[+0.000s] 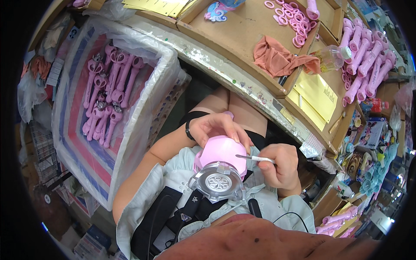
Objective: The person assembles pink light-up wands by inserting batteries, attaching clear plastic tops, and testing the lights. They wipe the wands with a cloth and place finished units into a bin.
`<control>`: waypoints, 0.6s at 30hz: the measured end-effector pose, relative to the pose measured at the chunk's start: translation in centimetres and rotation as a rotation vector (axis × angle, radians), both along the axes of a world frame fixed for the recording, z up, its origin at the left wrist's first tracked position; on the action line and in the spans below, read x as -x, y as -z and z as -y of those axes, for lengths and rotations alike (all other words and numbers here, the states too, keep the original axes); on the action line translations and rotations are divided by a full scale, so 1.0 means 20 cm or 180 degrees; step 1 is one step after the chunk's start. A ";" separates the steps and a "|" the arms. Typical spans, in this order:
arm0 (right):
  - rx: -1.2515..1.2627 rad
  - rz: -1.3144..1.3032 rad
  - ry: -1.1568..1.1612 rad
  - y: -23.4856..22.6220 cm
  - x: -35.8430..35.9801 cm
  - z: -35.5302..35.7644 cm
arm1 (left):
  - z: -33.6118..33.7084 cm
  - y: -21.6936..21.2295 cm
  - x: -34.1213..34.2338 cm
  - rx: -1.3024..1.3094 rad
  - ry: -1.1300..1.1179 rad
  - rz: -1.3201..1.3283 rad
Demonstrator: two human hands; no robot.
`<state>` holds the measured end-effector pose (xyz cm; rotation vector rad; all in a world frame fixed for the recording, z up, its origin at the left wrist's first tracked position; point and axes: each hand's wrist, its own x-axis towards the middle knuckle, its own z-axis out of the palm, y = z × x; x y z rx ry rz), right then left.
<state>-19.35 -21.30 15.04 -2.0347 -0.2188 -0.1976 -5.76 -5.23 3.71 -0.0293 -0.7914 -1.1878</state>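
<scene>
My left hand [221, 128] is wrapped round a pink plastic toy handle [222, 151] held close to my chest. The handle's near end carries a clear, silvery round head [218, 182] with a wheel-like pattern. In my right hand [281, 167], the fingers are closed on a small white-handled knife [255, 158]. Its thin metal tip lies over the pink surface; whether it touches, I cannot tell. Part of the handle's far end is hidden behind my left fingers.
At my left stands a plastic-lined striped crate [167, 56] holding several pink handles [110, 82] with silvery heads. Across the bench [216, 65] are cardboard trays, an orange cloth [275, 56], pink rings [294, 19], yellow sheets [318, 97] and a pile of pink handles [366, 56].
</scene>
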 end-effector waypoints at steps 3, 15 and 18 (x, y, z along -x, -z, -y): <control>-0.0721 0.0011 0.0273 0.03 0.00 -0.04 | 0.00 0.00 0.00 -0.0060 -0.0036 -0.0069; -0.0378 0.0228 0.0087 0.07 0.04 -0.03 | 0.01 0.02 0.00 0.0159 0.0003 -0.0004; -0.0109 0.0519 0.0174 0.06 0.03 -0.03 | 0.01 0.02 0.00 0.0192 0.0012 -0.0003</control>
